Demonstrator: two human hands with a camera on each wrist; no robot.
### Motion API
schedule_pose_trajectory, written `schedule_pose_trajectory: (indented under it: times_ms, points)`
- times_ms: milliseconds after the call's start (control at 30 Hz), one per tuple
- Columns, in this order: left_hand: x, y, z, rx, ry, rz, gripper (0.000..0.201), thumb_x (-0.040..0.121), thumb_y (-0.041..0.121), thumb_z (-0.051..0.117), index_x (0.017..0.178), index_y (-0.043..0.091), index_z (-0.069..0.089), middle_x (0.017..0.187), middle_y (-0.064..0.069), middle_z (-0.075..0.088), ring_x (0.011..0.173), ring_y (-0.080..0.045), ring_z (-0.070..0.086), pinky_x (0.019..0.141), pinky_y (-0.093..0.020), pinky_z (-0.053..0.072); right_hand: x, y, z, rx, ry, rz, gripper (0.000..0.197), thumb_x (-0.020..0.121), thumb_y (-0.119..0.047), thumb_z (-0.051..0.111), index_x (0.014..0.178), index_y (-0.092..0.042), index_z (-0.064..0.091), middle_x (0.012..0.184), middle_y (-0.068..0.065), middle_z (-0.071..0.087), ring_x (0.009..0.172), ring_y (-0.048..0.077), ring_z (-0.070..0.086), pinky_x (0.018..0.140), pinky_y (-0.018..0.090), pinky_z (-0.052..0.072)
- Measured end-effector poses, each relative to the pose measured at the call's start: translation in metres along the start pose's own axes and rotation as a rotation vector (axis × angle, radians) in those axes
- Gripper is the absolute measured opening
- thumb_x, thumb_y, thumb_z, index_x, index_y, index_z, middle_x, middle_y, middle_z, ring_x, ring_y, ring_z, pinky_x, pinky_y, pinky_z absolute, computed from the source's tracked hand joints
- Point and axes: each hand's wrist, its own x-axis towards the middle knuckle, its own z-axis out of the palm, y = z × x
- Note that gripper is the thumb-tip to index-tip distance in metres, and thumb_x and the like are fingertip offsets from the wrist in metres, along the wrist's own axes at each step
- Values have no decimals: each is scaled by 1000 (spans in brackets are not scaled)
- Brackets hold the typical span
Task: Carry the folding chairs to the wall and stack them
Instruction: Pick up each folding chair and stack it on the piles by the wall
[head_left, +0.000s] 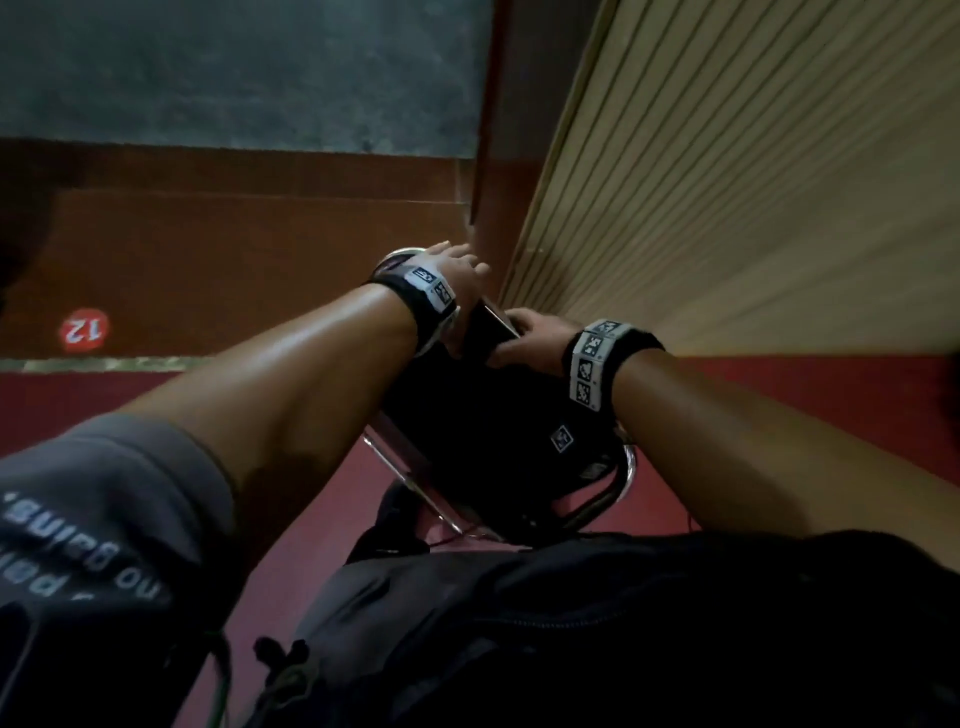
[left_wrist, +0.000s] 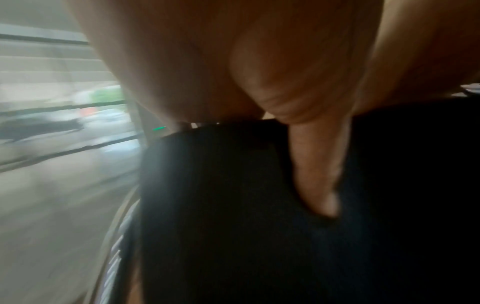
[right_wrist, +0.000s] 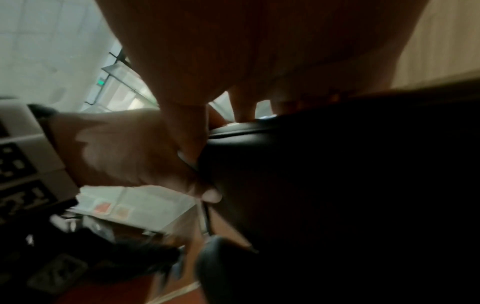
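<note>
Both hands, left hand (head_left: 457, 275) and right hand (head_left: 530, 338), are gripping the black padded chrome-framed folding chair (head_left: 498, 441) beside the ribbed beige wall (head_left: 753, 208); carrying looks nearly finished, stacking remaining.

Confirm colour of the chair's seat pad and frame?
Black pad on a shiny chrome tube frame; the head view shows it best.
</note>
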Motion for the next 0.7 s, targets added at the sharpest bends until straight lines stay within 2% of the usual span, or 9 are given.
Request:
schedule_pose_trajectory:
  times_ms: [100,167,200,267,333,400,500,600,700]
  points:
    - [6,14,-7,74,13,94,119,36,87,84,135,28,51,134,2,62,130,-26,55,112,-47,42,-21,30,16,-182,59,199,87,63,-48,92,133,-23,47,112,5,67,96,28,66,82,36,55]
    - [8,24,-10,119,-27,133,107,35,93,77,123,37,56,120,5,65,121,-28,58,103,-49,42,-28,51,30,-195,131,254,105,43,-65,88,129,-23,45,107,6,66,92,31,67,83,43,59]
    - [10,32,-12,151,-42,160,102,35,95,74,118,38,59,114,7,67,116,-27,60,99,-49,41,-34,61,34,-162,181,259,105,40,-68,89,127,-23,49,104,4,67,91,30,68,81,42,59]
    - [11,50,-14,187,-66,209,96,36,95,72,111,35,65,104,9,70,103,-24,66,90,-43,45,-50,74,42,-105,253,270,78,49,-61,93,111,-29,58,89,-4,67,84,24,69,69,30,54]
    - [6,71,-21,189,-82,235,87,41,90,76,106,33,66,99,8,71,96,-23,70,83,-37,54,-71,88,46,-53,282,264,57,61,-52,95,97,-34,54,78,-12,60,78,21,67,62,25,44]
    - [2,93,-28,188,-92,259,82,42,87,78,103,35,64,96,9,70,93,-24,70,82,-38,60,-89,104,53,-13,332,286,62,65,-52,94,104,-30,50,85,-8,58,81,22,61,68,27,43]
    - [4,130,-36,194,-112,336,78,44,80,82,103,32,66,96,7,68,91,-24,68,85,-41,60,-112,127,65,43,393,362,69,63,-57,91,111,-21,57,97,1,65,81,24,61,68,31,46]
    - [6,174,-40,225,-147,421,79,38,76,83,103,33,71,95,6,71,85,-22,69,84,-40,60,-142,155,69,96,346,423,66,63,-64,88,109,-25,60,98,-1,68,80,22,65,73,34,56]
    - [5,231,-45,298,-146,468,78,35,77,83,97,31,73,87,6,71,80,-22,70,80,-38,61,-174,193,76,202,288,484,73,64,-59,90,124,-31,59,108,-5,69,92,25,68,85,41,60]
